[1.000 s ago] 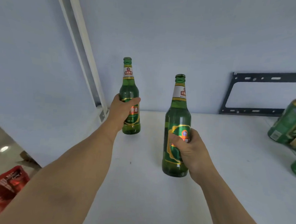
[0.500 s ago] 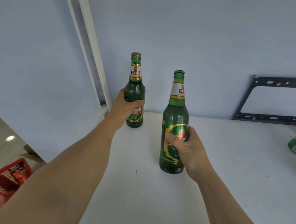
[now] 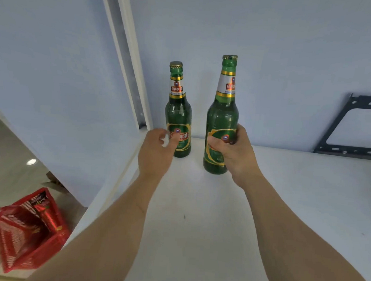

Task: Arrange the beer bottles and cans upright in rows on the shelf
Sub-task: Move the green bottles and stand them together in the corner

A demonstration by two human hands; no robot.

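A green beer bottle (image 3: pixel 178 116) stands upright at the back left corner of the white shelf (image 3: pixel 197 216), close to the wall. My left hand (image 3: pixel 155 152) sits just in front of its lower label, fingers loosely curled, with a gap showing between them and the glass. A second, nearer green beer bottle (image 3: pixel 223 112) is upright to the right of the first. My right hand (image 3: pixel 233 152) grips it around the lower body, its base at the shelf surface.
A white upright post (image 3: pixel 128 58) runs up from the shelf's back left corner. A black metal bracket (image 3: pixel 339 135) hangs on the wall at the right. A red basket (image 3: pixel 27 233) with red packs lies on the floor at the lower left.
My left hand has let go of the far bottle and drawn back slightly. My right hand has carried the second bottle further back, beside the first. The view has shifted left.
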